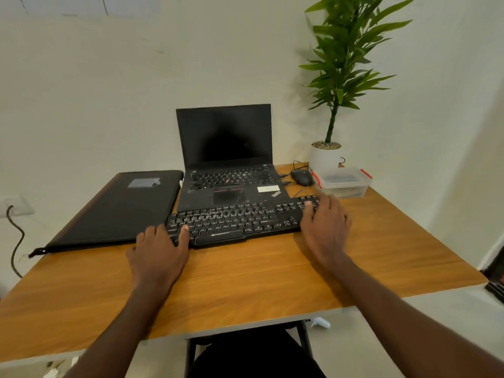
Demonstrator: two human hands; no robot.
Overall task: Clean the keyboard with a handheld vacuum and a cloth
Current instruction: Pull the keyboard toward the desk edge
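Note:
A black keyboard (240, 219) lies across the middle of the wooden table (245, 274), its far edge overlapping the front of an open laptop (229, 170). My left hand (161, 252) holds the keyboard's left end, thumb on top of the keys. My right hand (326, 227) holds its right end, thumb over the keys there. No vacuum or cloth is in view.
A black laptop sleeve (117, 208) lies left of the laptop. Behind the keyboard's right end sit a wired mouse (302, 177), a clear plastic box with red clips (342, 182) and a potted plant (327, 156). A cable (16, 241) hangs at the left wall.

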